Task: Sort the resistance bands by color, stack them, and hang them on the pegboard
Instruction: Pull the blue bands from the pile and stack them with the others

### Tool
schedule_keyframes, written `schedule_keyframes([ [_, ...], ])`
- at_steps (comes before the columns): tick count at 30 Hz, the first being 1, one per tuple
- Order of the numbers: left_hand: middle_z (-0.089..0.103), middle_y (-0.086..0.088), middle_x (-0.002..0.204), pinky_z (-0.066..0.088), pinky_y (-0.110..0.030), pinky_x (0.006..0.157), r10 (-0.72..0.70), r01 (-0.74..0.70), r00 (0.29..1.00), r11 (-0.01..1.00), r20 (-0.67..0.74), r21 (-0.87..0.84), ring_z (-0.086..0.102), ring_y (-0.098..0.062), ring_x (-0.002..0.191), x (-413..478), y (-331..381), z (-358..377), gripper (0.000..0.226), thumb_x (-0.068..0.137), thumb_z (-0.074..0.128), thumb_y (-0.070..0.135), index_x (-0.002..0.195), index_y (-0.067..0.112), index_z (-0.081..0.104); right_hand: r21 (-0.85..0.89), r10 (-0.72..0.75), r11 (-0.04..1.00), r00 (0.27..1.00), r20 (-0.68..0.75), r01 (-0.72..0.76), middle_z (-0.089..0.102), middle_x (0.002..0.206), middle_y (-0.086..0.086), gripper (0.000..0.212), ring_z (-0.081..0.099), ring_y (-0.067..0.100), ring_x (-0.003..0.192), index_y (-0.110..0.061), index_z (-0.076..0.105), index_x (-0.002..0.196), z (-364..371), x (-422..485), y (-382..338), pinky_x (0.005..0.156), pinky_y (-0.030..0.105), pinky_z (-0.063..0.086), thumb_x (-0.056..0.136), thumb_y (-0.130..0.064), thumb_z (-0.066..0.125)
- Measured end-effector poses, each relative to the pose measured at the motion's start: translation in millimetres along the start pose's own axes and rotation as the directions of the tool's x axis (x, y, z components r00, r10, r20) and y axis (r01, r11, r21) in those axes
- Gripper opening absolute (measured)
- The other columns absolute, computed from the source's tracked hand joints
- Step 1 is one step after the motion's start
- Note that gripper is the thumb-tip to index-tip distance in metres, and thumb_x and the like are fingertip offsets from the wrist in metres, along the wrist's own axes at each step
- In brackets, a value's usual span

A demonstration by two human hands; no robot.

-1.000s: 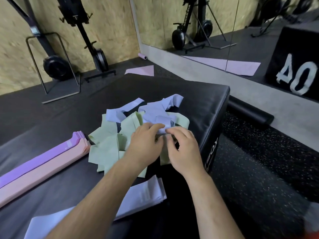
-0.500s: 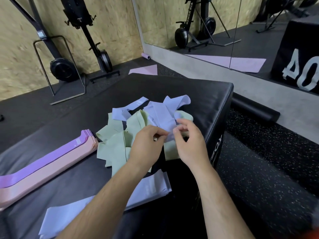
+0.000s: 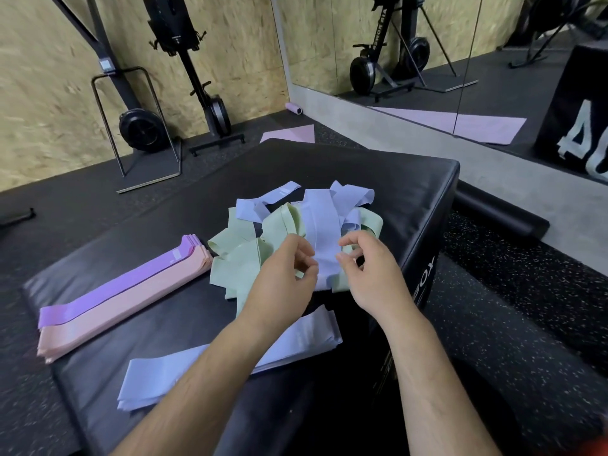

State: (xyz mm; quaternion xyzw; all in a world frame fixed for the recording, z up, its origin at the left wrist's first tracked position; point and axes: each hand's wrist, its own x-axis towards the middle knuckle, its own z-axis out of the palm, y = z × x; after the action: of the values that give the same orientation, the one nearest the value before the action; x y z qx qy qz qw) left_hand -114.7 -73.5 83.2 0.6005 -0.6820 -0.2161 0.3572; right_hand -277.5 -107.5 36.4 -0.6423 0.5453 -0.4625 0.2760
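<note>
Your left hand (image 3: 283,274) and right hand (image 3: 371,278) cover both lower edges of the periwinkle-blue elastic band (image 3: 320,232) they pinch. Your left forearm (image 3: 204,383) hides the middle of the flat stack of periwinkle-blue bands (image 3: 309,337) at 7 o'clock. At 2 o'clock, the frame edge cuts the white numerals (image 3: 589,149) on the black padded box (image 3: 566,87). The white label (image 3: 176,255) on the purple band stack (image 3: 131,283) at 8 o'clock is too small to read.
</note>
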Motion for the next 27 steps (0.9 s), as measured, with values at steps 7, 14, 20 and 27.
schedule_keyframes([
  [7,0.052,0.009,0.129,0.038,-0.017,0.087,0.125,-0.162,0.982,0.944,0.145,0.289,0.052,-0.009,0.11,13.6,-12.0,9.6,0.03,0.1,0.056,0.015,0.129,0.019,0.06,-0.218,0.009,0.976,1.0,-0.006,-0.01,0.065,0.119,-0.003,0.027,0.047,0.023,0.114,-0.016,0.071,0.118,22.5,-2.6,18.2,0.099,0.036,0.042,0.093,-0.012,0.063],
  [14,0.057,-0.001,0.131,0.042,-0.039,0.098,0.151,-0.231,0.969,0.842,0.198,0.488,0.046,-0.025,0.12,35.5,-9.2,20.2,0.036,0.101,0.052,0.018,0.137,0.017,0.057,-0.234,-0.111,0.968,0.99,-0.082,0.089,0.063,0.099,-0.005,0.007,0.05,0.023,0.101,-0.018,0.07,0.094,23.1,2.9,18.5,0.087,0.045,0.048,0.094,-0.014,0.064],
  [20,0.055,0.002,0.095,0.045,-0.033,0.076,0.271,-0.271,0.961,0.893,0.051,0.36,0.053,-0.017,0.09,37.7,3.8,1.6,0.015,0.101,0.056,0.021,0.097,0.013,0.068,0.071,-0.104,0.992,0.995,-0.002,0.104,0.064,0.106,-0.02,0.013,0.056,0.005,0.112,-0.021,0.066,0.112,0.3,4.5,-11.7,0.09,0.01,0.04,0.1,-0.021,0.062],
  [27,0.055,0.009,0.089,0.039,-0.013,0.07,0.347,-0.327,0.921,0.935,-0.177,0.135,0.051,-0.005,0.087,13.6,48.0,-50.3,0.01,0.099,0.058,0.01,0.091,0.014,0.063,0.314,-0.062,0.947,0.998,-0.015,0.064,0.067,0.092,-0.024,0.012,0.059,-0.008,0.089,-0.027,0.063,0.097,-1.5,-10.5,-81.2,0.074,0.007,0.043,0.103,-0.02,0.055],
])
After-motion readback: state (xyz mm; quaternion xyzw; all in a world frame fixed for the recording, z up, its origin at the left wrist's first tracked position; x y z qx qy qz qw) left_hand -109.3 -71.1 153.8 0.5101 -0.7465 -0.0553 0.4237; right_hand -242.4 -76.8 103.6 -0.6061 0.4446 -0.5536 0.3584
